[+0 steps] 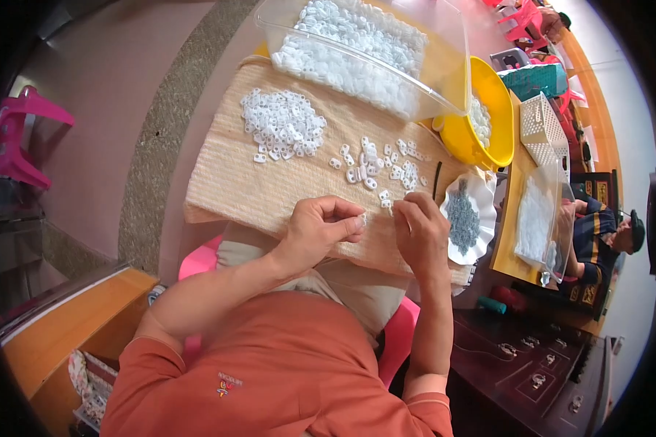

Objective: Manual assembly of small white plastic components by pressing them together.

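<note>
Left hand (319,227) pinching a small white piece (363,217), right hand (423,229) facing it

Beyond the left fingers and to their left, a pile of white pieces (283,124) is sitting well apart from them, with a stretch of cloth-covered tabletop (229,175) lying between. The left fingers are pressing together on the white piece at their tips; they are covering most of it, so its long axis is not showing. Farther beyond, a clear bin (455,51) is standing. Loose white pieces (370,164) are lying beyond both hands, the closest ones right by the right fingertips, making the right hand the nearer. The right fingers are bending down and inward toward the left ones, a narrow gap separating the two; whether they are gripping anything, one cannot tell. Beyond them to the right, a black strip (436,180) and a yellow bowl (504,120) are resting. Just right of the right hand, a scalloped dish (487,211) of grey pieces (463,218) is limiting sideways room, while the cloth's near edge is running close under both hands.
</note>
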A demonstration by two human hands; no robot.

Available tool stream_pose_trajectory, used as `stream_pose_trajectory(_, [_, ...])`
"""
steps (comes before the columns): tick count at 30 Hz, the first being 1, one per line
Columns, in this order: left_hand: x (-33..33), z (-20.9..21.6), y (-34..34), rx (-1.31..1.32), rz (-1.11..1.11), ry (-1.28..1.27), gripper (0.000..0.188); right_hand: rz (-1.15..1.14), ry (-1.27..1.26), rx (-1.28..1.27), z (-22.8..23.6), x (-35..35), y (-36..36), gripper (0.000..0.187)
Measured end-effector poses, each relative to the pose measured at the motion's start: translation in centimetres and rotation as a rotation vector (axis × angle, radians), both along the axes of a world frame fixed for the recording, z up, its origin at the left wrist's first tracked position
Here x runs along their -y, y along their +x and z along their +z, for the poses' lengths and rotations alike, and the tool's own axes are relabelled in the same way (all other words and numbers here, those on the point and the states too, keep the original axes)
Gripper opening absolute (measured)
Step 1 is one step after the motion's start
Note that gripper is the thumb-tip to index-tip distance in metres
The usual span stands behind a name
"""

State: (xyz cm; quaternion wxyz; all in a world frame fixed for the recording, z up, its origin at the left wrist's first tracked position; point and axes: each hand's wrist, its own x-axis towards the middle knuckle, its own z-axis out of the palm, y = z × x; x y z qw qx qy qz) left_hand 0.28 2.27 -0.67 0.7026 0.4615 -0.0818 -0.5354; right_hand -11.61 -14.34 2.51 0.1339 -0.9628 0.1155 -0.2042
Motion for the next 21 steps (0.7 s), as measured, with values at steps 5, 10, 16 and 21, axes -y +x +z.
stream_pose_trajectory(5, [0.2,-0.1,0.0,-0.025,0.033,-0.025,0.016,0.047,0.034,-0.104,0.0,-2.3,-1.3,0.020])
stream_pose_trajectory(10, [0.1,-0.2,-0.1,-0.026,0.056,-0.038,0.016,0.026,0.175,-0.016,0.3,-2.6,-1.8,0.023])
stream_pose_trajectory(16, [0.1,-0.3,-0.2,-0.047,0.045,-0.066,0.016,-0.144,0.348,0.001,-1.3,-1.8,-3.1,0.025])
stream_pose_trajectory(21, [0.0,-0.1,-0.2,-0.040,0.038,-0.039,0.017,-0.212,0.371,-0.109,-1.6,-2.5,-2.5,0.019])
